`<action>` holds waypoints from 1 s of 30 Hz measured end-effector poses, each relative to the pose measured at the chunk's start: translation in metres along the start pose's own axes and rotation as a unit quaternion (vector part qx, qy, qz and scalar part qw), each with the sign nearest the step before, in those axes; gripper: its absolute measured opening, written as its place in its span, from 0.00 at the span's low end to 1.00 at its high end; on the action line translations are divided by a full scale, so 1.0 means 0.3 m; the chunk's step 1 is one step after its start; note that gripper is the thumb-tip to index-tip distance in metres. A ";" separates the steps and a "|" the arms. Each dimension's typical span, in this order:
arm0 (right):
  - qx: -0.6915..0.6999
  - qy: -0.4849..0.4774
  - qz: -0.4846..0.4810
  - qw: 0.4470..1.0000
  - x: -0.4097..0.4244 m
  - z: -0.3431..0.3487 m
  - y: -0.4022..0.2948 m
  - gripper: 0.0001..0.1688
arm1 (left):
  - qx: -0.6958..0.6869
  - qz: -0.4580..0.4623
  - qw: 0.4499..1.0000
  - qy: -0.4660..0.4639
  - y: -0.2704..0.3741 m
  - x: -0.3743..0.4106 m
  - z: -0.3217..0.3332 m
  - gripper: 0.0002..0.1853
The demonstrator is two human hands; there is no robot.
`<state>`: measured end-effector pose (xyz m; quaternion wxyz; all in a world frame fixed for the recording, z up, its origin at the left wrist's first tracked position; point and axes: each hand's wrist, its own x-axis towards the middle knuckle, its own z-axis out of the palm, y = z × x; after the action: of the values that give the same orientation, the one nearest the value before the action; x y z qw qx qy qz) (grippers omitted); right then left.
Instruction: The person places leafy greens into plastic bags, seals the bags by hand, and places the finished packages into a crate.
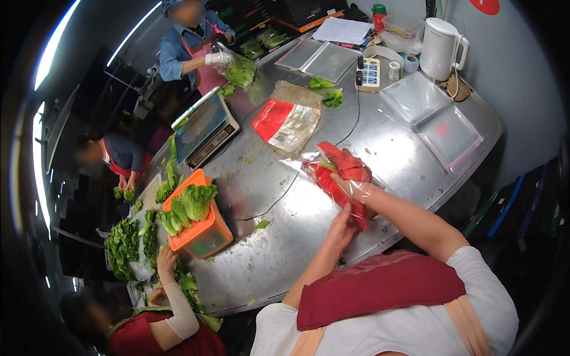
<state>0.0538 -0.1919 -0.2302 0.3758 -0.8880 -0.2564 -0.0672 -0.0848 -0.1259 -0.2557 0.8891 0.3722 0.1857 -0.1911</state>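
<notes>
A clear plastic bag with red print [323, 181] is between my hands over the steel table, with a bit of green leaf showing at its far end. My left hand [345, 226] pinches the near edge of the bag. My right hand [349, 184] is at the bag's far part, its fingers largely hidden by red and clear film; it appears to grip the bag. Just beyond lies a flattened red, silver and brown printed bag [289, 120]. To the right lie stacks of clear bags [416, 98].
Left on the steel table [276, 276] stand an orange basket [225, 231] with lettuce [198, 202] and a weighing scale [202, 133]. Several co-workers handle greens around the left side. A power strip [368, 74], its cable crossing the table, and a white kettle [441, 49] are at the back.
</notes>
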 end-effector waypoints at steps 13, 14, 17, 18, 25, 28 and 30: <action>0.193 -0.014 0.033 0.981 0.060 -0.017 0.006 0.40 | 0.030 -0.061 0.985 0.161 -0.030 -0.120 0.073 0.40; 0.172 -0.057 0.042 0.983 0.008 -0.057 -0.027 0.42 | 0.022 -0.060 0.987 0.146 -0.034 -0.117 0.094 0.31; -0.017 0.015 -0.103 0.994 -0.116 -0.074 -0.091 0.42 | -0.004 -0.068 0.985 0.159 -0.104 -0.012 0.007 0.23; -0.071 0.009 -0.113 0.991 -0.125 -0.104 -0.099 0.42 | -0.033 -0.070 0.985 0.157 -0.096 0.014 -0.006 0.14; -0.120 -0.155 -0.061 0.979 -0.122 -0.041 -0.064 0.25 | 0.061 -0.027 0.985 0.161 -0.119 0.023 0.008 0.13; -0.101 -0.170 -0.061 0.978 -0.124 0.039 -0.015 0.19 | 0.092 -0.019 0.989 0.118 -0.097 -0.004 0.032 0.12; -0.086 -0.084 -0.091 0.989 -0.100 0.152 0.048 0.12 | 0.137 -0.006 0.987 0.082 -0.098 -0.013 0.020 0.11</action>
<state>0.0321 -0.1805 -0.2810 0.2674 -0.8925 -0.3601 -0.0483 -0.1012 -0.1486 -0.2674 0.8102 0.5038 0.2324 -0.1890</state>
